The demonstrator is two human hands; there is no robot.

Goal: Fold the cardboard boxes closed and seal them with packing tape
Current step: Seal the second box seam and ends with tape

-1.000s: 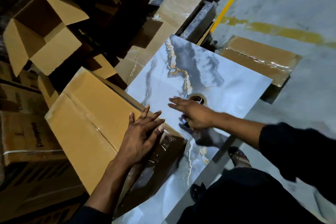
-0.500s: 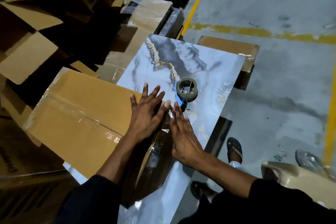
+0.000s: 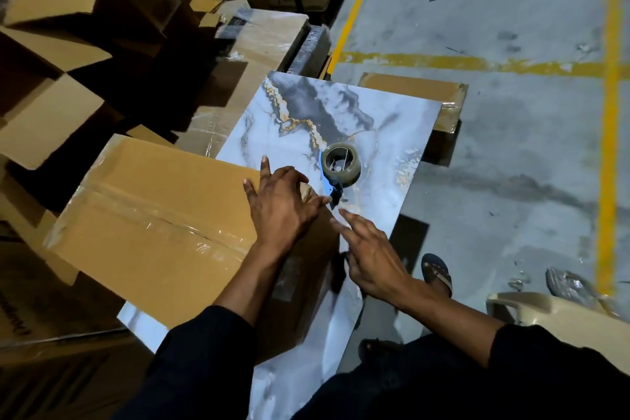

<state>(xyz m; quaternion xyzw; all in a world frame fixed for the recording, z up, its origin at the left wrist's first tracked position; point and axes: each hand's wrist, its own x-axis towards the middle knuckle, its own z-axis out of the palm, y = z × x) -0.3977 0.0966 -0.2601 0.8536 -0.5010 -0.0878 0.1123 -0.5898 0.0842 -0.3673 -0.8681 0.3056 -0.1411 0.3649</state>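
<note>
No brand or label could be read; dark print on the cartons (image 3: 20, 324) at the near left was too blurred to make out. The cardboard box (image 3: 153, 215) lay closed on the marbled slab (image 3: 385, 133), a strip of clear tape (image 3: 163, 218) running along its top seam. The left hand (image 3: 283, 204) rested flat on the box's right end, fingers spread, gripping nothing. The right hand (image 3: 371, 256) hovered just right of the box, fingers straight and apart, holding nothing. The tape dispenser (image 3: 341, 167) sat on the slab just beyond both hands, untouched. Against the frame half a second earlier, the right hand had lifted off the box's taped end face and drawn slightly away; the left hand and the dispenser had kept their places. Open cartons (image 3: 58, 7) were stacked at the far left.
</note>
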